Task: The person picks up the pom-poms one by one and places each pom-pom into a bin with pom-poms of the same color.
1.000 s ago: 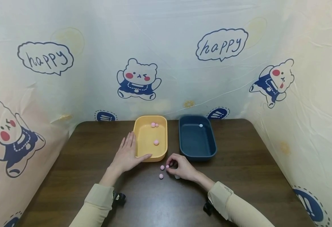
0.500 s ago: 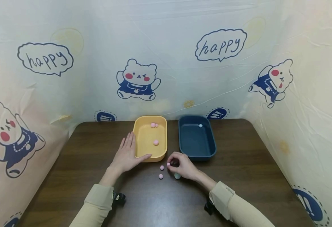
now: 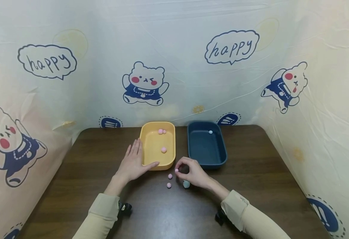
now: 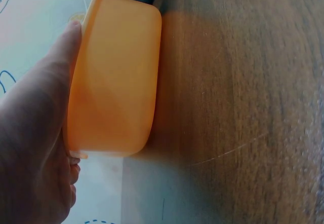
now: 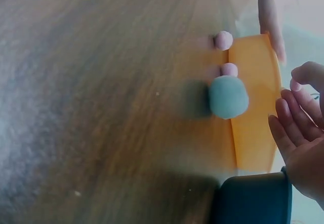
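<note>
My right hand [image 3: 194,173] pinches a small pink ball [image 3: 176,170] between thumb and forefinger, just in front of the gap between two trays. The left hand [image 3: 133,161] lies with straight fingers along the left rim of the yellow tray [image 3: 173,146], its thumb over the front rim. Inside that tray are several pink balls [image 3: 164,150]. On the table near the right hand are two more pink balls, one farther back [image 3: 170,176] and one nearer [image 3: 169,185]. A larger pale green ball [image 5: 229,97] sits below the right hand, partly covered by it in the head view.
To the right of the yellow tray stands a dark blue tray [image 3: 207,165] with one small pale ball [image 3: 210,132] in it. Both trays stand toward the back of the brown wooden table [image 3: 150,212]. A printed curtain [image 3: 186,89] hangs around the back and sides.
My right hand has lifted slightly away from the table with the pink ball pinched, moving a little farther back. More of the green ball now shows. The left hand has stayed put.
</note>
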A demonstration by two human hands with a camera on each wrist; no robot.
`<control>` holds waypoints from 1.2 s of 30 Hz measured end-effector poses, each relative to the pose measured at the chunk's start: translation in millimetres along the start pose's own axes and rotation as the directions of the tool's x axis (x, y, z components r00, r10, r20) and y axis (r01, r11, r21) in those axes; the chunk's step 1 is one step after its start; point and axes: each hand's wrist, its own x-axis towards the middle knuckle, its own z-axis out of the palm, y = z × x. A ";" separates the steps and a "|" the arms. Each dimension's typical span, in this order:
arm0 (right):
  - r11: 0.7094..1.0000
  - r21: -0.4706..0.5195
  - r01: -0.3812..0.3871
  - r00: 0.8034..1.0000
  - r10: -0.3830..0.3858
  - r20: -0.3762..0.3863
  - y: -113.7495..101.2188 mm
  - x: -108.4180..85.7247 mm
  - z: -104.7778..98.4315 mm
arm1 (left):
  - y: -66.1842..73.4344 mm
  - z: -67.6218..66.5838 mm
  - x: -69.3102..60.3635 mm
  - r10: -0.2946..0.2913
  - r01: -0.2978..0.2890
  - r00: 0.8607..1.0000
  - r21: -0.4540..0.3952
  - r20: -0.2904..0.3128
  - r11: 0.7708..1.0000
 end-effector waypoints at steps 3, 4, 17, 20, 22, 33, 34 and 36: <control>1.000 0.010 0.003 1.000 -0.003 -0.010 -3.2 0.0 -2.0 | 0.4 -0.4 -0.3 0.000 0.000 1.000 -0.004 -0.001 1.000; 1.000 0.012 0.003 1.000 -0.002 -0.013 -4.4 -0.1 -3.0 | 0.3 -0.4 -0.4 0.000 0.000 1.000 -0.004 -0.001 1.000; 1.000 -0.010 -0.023 0.998 0.023 -0.056 -9.5 9.9 -11.8 | -0.9 2.0 0.3 0.009 -0.009 1.000 0.001 -0.018 1.000; 1.000 -0.020 -0.018 0.998 0.016 -0.065 -9.6 13.7 -12.0 | -0.7 2.1 0.1 0.010 -0.010 1.000 0.004 -0.020 1.000; 1.000 -0.022 -0.014 0.997 0.012 -0.070 -10.2 16.5 -12.6 | -0.6 1.9 -0.1 0.011 -0.010 1.000 0.007 -0.022 1.000; 0.998 -0.043 0.043 0.994 -0.047 -0.103 -8.2 38.0 -16.1 | -1.4 2.8 0.3 0.005 -0.005 1.000 0.007 -0.019 1.000; 0.998 -0.042 0.043 0.993 -0.048 -0.104 -7.8 39.7 -16.1 | -1.6 2.9 0.3 0.004 -0.004 1.000 0.005 -0.018 1.000; 0.998 -0.043 0.037 0.994 -0.042 -0.106 -7.7 42.1 -16.4 | -1.9 3.0 0.3 0.004 -0.004 1.000 0.003 -0.017 1.000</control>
